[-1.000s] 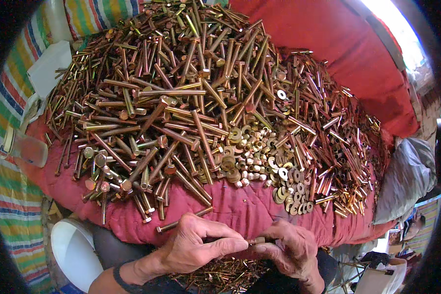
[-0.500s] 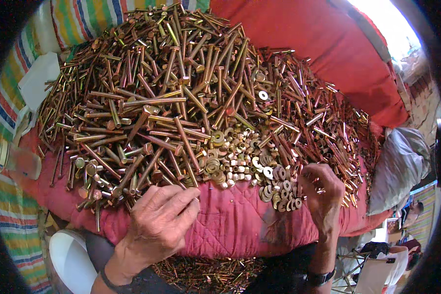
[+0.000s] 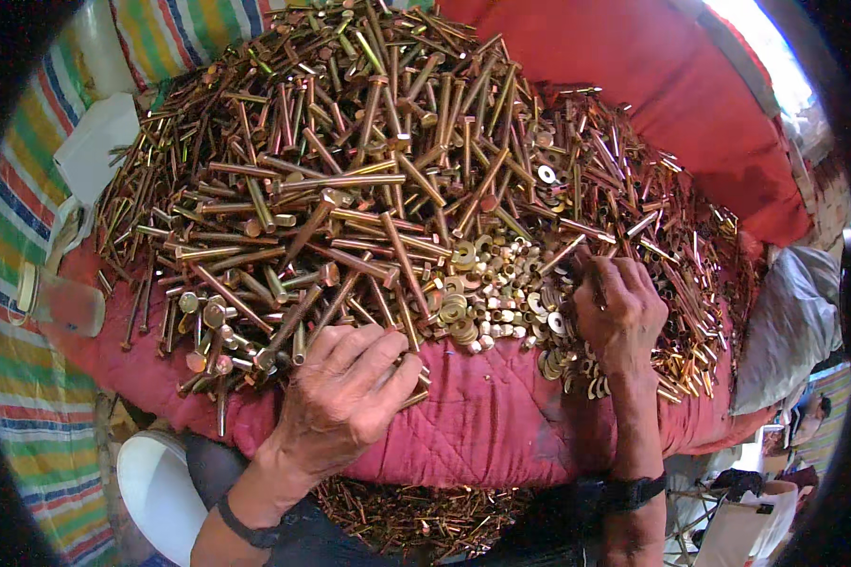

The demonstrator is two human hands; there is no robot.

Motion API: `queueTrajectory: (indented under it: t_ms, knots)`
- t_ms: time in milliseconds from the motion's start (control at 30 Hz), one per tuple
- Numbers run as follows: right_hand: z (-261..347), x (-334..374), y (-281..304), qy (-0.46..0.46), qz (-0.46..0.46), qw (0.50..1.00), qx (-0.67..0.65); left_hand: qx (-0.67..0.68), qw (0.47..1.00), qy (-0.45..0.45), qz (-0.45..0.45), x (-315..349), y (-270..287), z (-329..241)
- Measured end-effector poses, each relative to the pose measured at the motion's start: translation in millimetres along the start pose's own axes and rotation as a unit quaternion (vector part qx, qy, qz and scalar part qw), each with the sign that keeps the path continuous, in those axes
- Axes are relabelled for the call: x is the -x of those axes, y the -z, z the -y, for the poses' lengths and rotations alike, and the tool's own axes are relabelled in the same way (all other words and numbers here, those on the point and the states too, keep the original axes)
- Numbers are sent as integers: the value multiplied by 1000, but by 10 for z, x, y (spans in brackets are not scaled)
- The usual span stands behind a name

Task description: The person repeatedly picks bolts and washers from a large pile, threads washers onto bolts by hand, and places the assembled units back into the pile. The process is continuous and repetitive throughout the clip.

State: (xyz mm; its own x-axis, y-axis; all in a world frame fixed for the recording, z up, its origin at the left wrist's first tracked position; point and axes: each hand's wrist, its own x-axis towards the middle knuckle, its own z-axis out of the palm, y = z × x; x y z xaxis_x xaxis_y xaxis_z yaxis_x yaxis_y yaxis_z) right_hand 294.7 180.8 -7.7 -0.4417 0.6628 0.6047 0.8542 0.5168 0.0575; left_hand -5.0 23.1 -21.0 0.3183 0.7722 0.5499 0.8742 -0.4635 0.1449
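My left hand (image 3: 355, 387) rests at the near edge of the pile of bolts (image 3: 340, 180), its fingers curled and closed. The end of a bolt (image 3: 414, 400) juts out past its fingertips on the right. My right hand (image 3: 624, 307) reaches into the thin metal sleeves (image 3: 676, 274) at the right of the pile, fingers bent down and drawn together. What its fingertips pinch is hidden. Between the hands lie brass-coloured nuts (image 3: 501, 302) and flat washers (image 3: 553, 364), the washers just left of my right wrist.
Everything lies on a red quilted cloth (image 3: 482, 416). A clear jar (image 3: 71, 302) lies on its side at the left, below a white sheet (image 3: 99, 146). Grey plastic sheeting (image 3: 790, 326) hangs at the right. More bolts (image 3: 416, 520) lie below the quilt's near edge.
My right hand has moved up and away from beside the washers, into the sleeves. My left hand stays by the near bolts, and a bolt end now shows under its fingers. The view has shifted slightly.
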Motion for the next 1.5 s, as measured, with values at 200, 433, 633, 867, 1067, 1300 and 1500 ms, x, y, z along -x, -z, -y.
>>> queueTrajectory:
  t_ms: [200,433,633,867,1067,1300,1500]
  knots:
    - [44,-45,226,-264,-74,842,-465,105,989,34,-96,-80,15,14]
    - [998,417,416,-21,211,838,-503,657,672,302,-157,-22,391,-240]
    - [1187,518,471,-37,252,865,-433,635,645,413,-99,34,428,-195]
    - [992,386,380,-115,181,904,-369,522,773,359,17,51,324,-298]
    - [1042,169,114,-81,128,913,-378,520,765,380,-11,85,268,-367]
    - [1060,168,-82,28,96,953,-285,537,758,365,-69,72,181,-452]
    - [1086,117,90,-202,185,829,-488,535,751,383,-58,86,179,-450]
